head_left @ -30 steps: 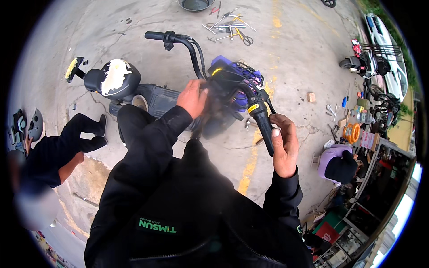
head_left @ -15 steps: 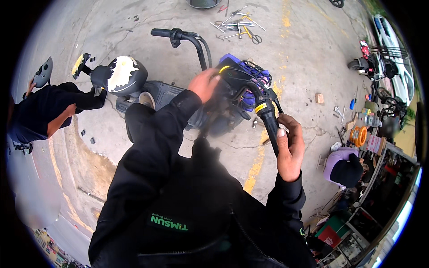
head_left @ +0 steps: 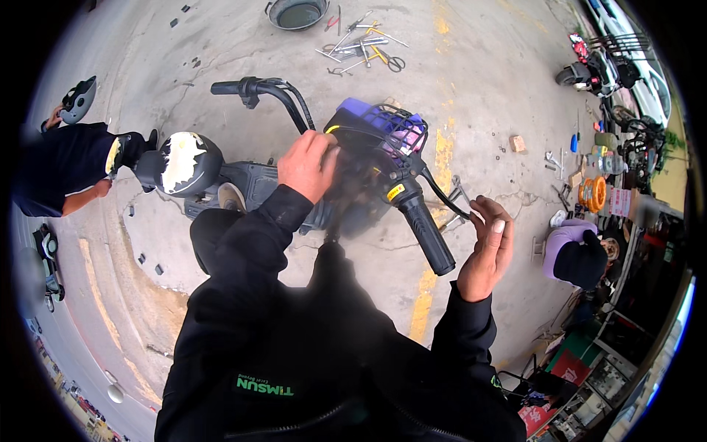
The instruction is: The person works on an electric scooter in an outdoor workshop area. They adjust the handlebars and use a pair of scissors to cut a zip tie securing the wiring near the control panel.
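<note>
A black handlebar of an electric scooter stands in front of me, with its left grip (head_left: 224, 88) farther off and its right grip (head_left: 431, 239) near. My left hand (head_left: 308, 166) rests at the bar's middle, fingers curled together beside a yellow-banded cable; what is under them is hidden. Past the right grip, the fingertips of my right hand (head_left: 487, 254) close around the end of the black brake lever (head_left: 445, 197). The palm stays off the grip. A purple front panel with a wire basket (head_left: 398, 127) lies beyond the bar. The black saddle (head_left: 202, 166) has torn, pale foam.
Several hand tools (head_left: 364, 48) and a basin (head_left: 297, 13) lie on the concrete ahead. At left a person (head_left: 70, 166) holds a grey helmet (head_left: 79, 101). A person in purple (head_left: 571, 254) crouches at right near an orange spool (head_left: 592, 194) and shelves. A brick (head_left: 518, 144) lies nearby.
The handlebar has come nearer to me. My right hand has gone from beside the right grip to the brake lever's end. My left hand has moved with the bar, and the view has shifted.
</note>
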Demonstrator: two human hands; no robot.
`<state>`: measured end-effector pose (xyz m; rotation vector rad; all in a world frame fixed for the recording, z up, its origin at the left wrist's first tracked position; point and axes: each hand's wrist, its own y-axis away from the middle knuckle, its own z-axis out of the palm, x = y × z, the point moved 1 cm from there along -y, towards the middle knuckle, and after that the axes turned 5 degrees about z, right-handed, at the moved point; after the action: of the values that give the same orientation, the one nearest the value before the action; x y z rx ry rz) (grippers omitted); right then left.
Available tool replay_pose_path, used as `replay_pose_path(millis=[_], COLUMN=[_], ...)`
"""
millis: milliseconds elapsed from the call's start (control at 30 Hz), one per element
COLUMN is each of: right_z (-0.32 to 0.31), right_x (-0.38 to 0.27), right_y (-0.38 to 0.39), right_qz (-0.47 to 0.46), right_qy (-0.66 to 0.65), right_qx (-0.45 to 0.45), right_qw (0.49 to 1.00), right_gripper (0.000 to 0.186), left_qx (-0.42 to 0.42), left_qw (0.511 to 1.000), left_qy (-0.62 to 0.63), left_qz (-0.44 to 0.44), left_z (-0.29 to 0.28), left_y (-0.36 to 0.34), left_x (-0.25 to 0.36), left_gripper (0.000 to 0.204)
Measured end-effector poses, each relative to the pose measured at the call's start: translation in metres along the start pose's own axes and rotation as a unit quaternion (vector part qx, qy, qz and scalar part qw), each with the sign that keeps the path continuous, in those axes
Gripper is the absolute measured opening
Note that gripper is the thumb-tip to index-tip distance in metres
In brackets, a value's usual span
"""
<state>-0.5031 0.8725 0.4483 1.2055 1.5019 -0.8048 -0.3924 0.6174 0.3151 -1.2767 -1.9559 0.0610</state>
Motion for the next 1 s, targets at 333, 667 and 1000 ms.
replay_pose_path(millis=[333,667,1000], right_z=[0.004,0.102,0.147], right_x=[0.138,0.187,0.186], right_y=[-0.027,-0.019,-0.04], right_qz=[0.295,0.134,0.059], right_qy=[-0.228,-0.268,-0.237], right_qx=[0.032,-0.166,-0.269], right_qw=[0.927,0.94,0.932], right_gripper=[0.042,0.036,0.034], left_qx=[-0.185,-0.306,-0.344], left_qw=[0.977,0.926,0.925], left_qy=[-0.093,-0.145,-0.111], left_qz=[0.046,0.166,0.114], left_z=[0.031,0.033,0.037], left_y=[-0.033,-0.05,-0.035], left_x=[-0.008,-0.006,-0.002], left_gripper=[0.022,0.022,0.035])
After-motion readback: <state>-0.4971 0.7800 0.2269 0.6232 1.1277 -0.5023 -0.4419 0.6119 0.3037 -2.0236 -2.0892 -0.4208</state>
